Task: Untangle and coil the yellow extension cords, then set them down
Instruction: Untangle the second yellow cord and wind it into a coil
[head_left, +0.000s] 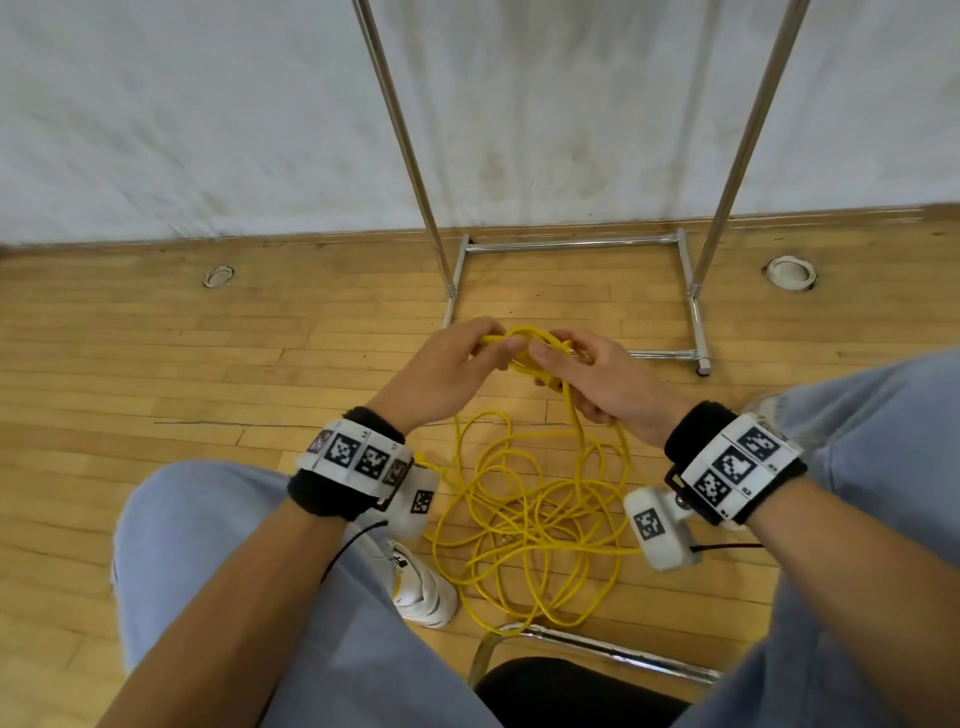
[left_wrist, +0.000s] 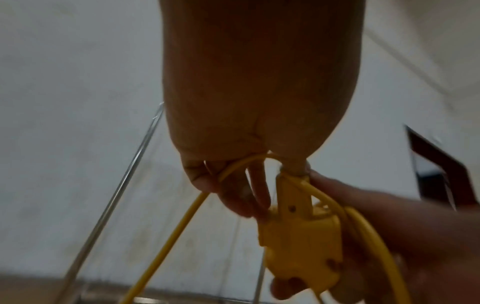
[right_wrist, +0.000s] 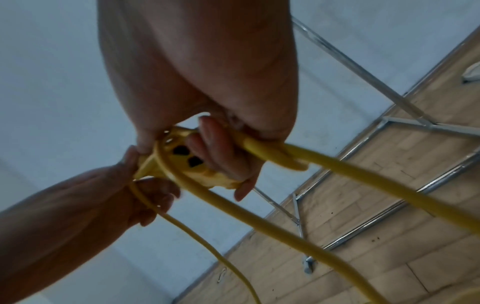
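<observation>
Yellow extension cords (head_left: 524, 519) sprawl in a tangle on the wooden floor (head_left: 156, 364) between a seated person's knees, strands rising to both hands. Just above the tangle, the right hand (head_left: 597, 384) grips the socket end (right_wrist: 187, 158), likely to anchor it, while the left hand (head_left: 447, 374) pinches a strand beside it. Beyond stands a metal rack (head_left: 571, 249).
</observation>
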